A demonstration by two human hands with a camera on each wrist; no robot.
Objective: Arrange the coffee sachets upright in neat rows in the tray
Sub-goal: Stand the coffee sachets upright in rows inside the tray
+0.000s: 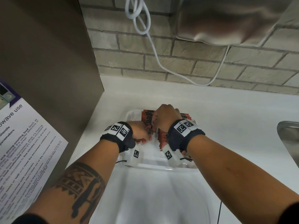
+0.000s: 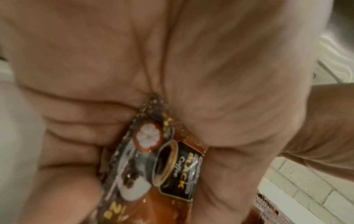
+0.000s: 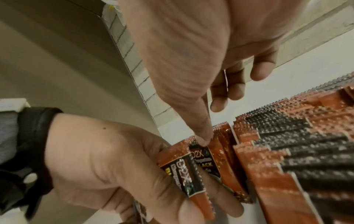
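A clear plastic tray (image 1: 131, 113) sits on the white counter (image 1: 226, 110). Orange-and-black coffee sachets (image 1: 163, 138) stand upright in packed rows (image 3: 287, 153) along its right side. My left hand (image 1: 140, 133) is at the tray's left part and grips a few sachets (image 3: 184, 174) between thumb and fingers. One of them (image 2: 162, 159), printed "BLACK Coffee", shows against the palm. My right hand (image 1: 165, 118) hovers over the far rows. Its straight thumb tip (image 3: 203, 140) presses the top edge of a sachet (image 3: 212, 160) beside my left hand. Its fingers (image 3: 220, 104) hang above the rows, holding nothing.
A tall grey cabinet panel (image 1: 48, 54) closes off the left, with a microwave notice (image 1: 24, 143) on it. The brick wall and a looped white cable (image 1: 155, 50) are behind the tray. A steel sink (image 1: 289, 138) lies to the right. A silver appliance (image 1: 226, 18) hangs overhead.
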